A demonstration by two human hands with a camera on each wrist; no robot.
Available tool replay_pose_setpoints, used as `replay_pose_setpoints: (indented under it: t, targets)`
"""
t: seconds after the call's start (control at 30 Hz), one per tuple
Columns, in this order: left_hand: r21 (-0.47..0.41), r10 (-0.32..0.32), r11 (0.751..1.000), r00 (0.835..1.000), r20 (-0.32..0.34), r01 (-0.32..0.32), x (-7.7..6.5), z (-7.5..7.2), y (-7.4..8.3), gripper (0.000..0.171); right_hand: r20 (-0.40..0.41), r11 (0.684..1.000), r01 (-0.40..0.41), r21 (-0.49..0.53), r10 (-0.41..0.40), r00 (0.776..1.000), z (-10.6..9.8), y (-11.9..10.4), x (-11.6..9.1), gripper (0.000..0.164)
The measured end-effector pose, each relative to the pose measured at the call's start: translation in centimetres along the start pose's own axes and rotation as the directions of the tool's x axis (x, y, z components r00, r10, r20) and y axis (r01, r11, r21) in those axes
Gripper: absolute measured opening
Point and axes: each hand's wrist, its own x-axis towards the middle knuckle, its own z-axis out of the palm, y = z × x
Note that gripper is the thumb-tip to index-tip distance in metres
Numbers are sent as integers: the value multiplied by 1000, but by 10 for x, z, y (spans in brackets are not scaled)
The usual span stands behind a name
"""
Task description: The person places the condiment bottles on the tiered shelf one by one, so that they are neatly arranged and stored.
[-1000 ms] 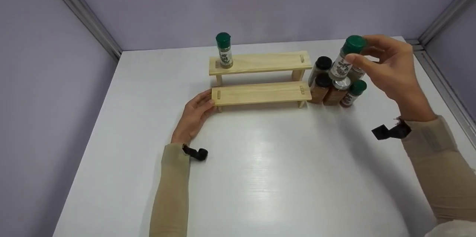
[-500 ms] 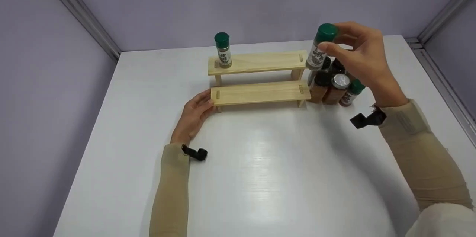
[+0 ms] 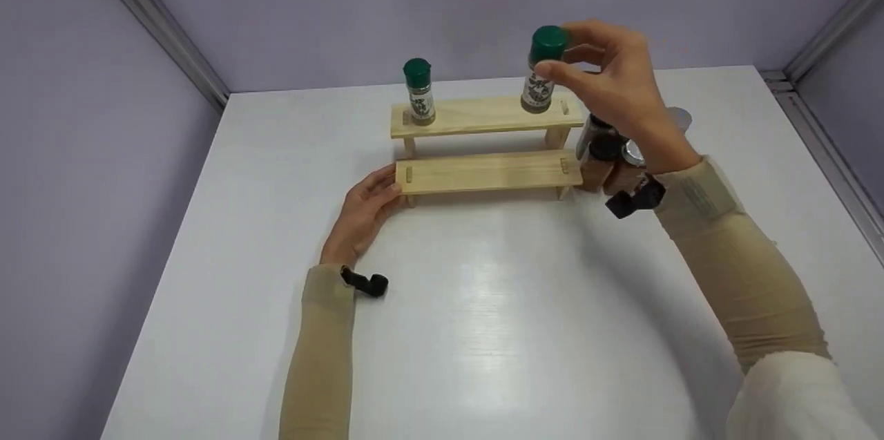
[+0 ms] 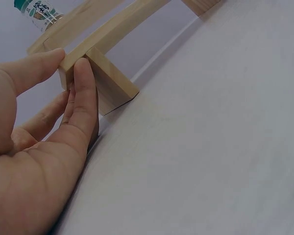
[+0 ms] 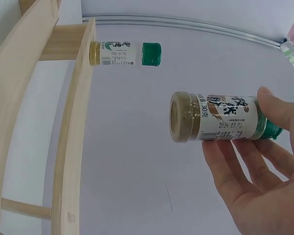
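My right hand (image 3: 611,81) holds a green-capped spice jar (image 3: 537,86) upright near its cap. In the right wrist view, a gap shows between the jar's base (image 5: 178,117) and the wooden upper shelf (image 5: 71,161). A similar spice jar (image 3: 421,103) stands at the left end of the upper shelf (image 3: 476,115). My left hand (image 3: 362,212) grips the left end of the lower wooden shelf (image 3: 490,173). In the left wrist view, its thumb (image 4: 41,68) touches the board's end while its fingers (image 4: 83,98) lie under the board, against the leg (image 4: 110,83).
Several jars, among them a black-capped one (image 3: 599,160) and a silver-lidded one (image 3: 632,153), stand right of the shelves, partly hidden by my right arm. A white table (image 3: 476,302) lies below, with a pale wall (image 3: 311,18) behind it.
My right hand has carried the green-capped spice jar leftward from above the jar group to over the upper shelf's right part. My left hand stays on the lower shelf.
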Motion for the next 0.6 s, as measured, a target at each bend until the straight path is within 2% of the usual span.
replay_pose_setpoints:
  t: [0.17,0.47,0.6]
  targets:
    - [1,1,1000,1000,8,-1,0,-1,-1,55,32,999,15,32,-16,999,17,1,10,30]
    - [1,-7,1000,1000,4,7,0,0,-1,57,68,995,-11,102,4,998,44,-4,25,30]
    - [15,0,1000,1000,-1,1,0,1,0,57,80,995,-6,99,-2,997,56,-6,31,30]
